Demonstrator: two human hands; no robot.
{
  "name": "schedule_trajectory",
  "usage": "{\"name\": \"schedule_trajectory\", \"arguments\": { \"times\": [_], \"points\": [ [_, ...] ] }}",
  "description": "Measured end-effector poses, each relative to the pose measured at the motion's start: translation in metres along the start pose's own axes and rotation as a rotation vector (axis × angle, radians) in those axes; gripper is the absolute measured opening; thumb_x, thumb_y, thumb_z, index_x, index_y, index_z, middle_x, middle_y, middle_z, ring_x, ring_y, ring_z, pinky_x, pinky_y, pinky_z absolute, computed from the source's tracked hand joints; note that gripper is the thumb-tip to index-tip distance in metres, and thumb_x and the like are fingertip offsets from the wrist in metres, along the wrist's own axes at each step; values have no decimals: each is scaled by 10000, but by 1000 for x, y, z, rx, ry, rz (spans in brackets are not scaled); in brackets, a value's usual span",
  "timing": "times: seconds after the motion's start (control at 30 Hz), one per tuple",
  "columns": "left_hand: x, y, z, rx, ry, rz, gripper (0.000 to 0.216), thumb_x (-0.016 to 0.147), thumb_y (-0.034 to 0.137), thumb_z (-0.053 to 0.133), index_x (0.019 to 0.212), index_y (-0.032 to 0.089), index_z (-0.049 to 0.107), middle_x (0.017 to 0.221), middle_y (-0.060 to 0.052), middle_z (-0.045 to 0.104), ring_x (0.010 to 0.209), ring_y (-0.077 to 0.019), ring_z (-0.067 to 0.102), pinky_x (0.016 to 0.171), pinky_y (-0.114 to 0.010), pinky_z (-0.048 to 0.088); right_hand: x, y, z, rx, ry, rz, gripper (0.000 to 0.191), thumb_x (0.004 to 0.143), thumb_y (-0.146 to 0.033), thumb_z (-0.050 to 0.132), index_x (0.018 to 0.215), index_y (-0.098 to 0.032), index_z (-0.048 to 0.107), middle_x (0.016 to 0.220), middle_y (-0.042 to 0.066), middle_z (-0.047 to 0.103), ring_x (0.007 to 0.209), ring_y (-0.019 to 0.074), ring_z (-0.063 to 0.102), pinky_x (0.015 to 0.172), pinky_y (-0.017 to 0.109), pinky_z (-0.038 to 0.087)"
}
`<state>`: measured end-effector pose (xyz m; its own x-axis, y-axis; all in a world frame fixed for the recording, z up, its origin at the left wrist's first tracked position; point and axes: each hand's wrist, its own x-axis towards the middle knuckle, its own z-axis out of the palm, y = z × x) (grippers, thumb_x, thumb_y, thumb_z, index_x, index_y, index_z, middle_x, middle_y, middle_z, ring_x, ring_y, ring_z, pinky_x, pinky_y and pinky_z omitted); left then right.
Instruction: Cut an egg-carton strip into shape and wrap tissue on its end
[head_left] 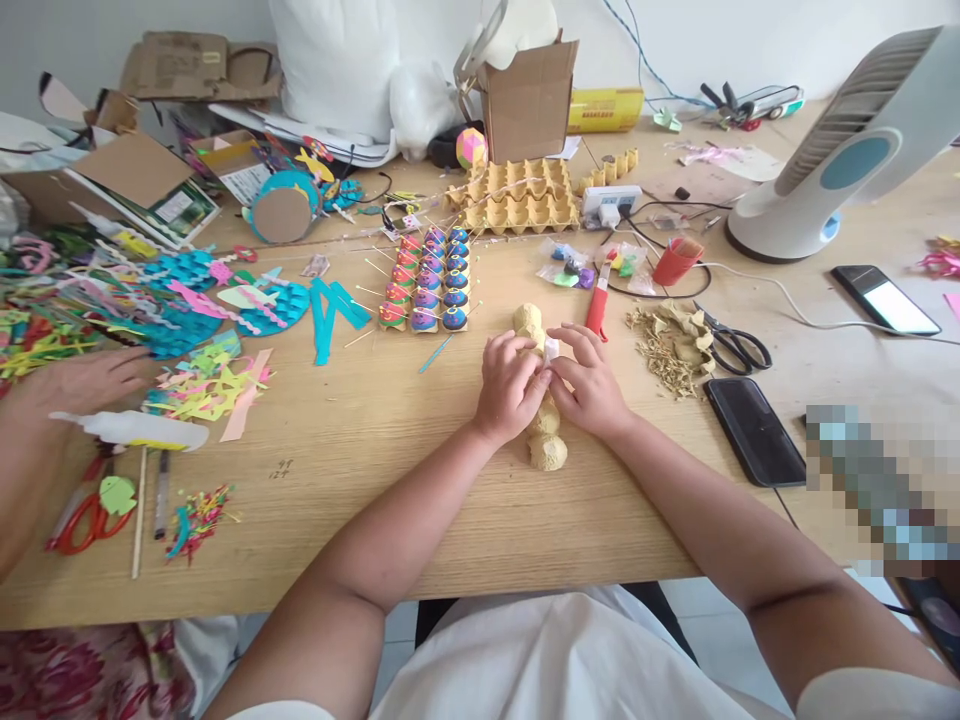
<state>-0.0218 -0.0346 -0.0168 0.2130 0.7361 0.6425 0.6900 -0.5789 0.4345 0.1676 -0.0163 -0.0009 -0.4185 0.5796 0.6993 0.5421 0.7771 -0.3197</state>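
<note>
Mid-tabletop, nearer its front edge: my left hand and right hand clasp a yellow egg-carton strip, meeting at a small white scrap. Another person's hand rests near the left edge.

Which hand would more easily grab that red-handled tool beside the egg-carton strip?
Probably the right: the right hand lies just below the red-handled tool, while the left hand sits across the egg-carton strip from it.
</note>
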Motion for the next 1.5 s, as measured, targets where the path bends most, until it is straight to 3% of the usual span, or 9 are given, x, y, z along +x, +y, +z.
{"name": "schedule_trajectory", "arguments": {
  "times": [0.27,0.5,0.83,1.1,1.37,1.5],
  "points": [
    [0,2,1,71,13,23,265,1117,299,441,984,225,658,1343,-128,660,1484,-314,466,1334,-580,338,-1,-3,-2,-37,17,8,143,1010,-222,611,934,-253,728,1474,96,690,1462,356,573,1229,637,464],
    [-3,7,0,62,37,77,226,1091,286,464,1056,222,678,1395,-136,649,1517,-323,444,1359,-622,263,-1,-10,-4,-87,-8,58,293,1084,-407,567,889,-233,700,1522,124,659,1501,376,529,1283,663,377],
    [-3,3,2,100,3,91,162,1037,215,506,1011,202,665,1374,-141,692,1515,-346,503,1366,-641,261,0,-8,-5,-107,-42,16,239,1079,-262,556,921,-240,734,1452,85,721,1479,325,571,1317,606,345],
    [-2,7,1,98,121,114,180,1024,203,521,898,210,649,1297,-135,720,1440,-332,522,1317,-607,340,2,-12,-4,-110,-25,8,214,1072,-225,560,944,-243,730,1361,81,760,1430,300,613,1307,590,354],
    [-1,7,-2,28,108,56,197,1030,216,510,866,229,618,1262,-123,714,1389,-303,524,1279,-573,397,3,-11,-1,-67,10,-31,208,1078,-209,552,924,-234,690,1342,99,759,1379,294,645,1235,575,440],
    [0,9,-3,38,166,113,159,1021,189,520,892,227,605,1243,-124,704,1366,-306,519,1264,-576,403,3,-14,-1,-130,36,-66,216,1057,-203,571,871,-234,677,1400,102,741,1431,303,607,1260,580,414]
  ]
}}
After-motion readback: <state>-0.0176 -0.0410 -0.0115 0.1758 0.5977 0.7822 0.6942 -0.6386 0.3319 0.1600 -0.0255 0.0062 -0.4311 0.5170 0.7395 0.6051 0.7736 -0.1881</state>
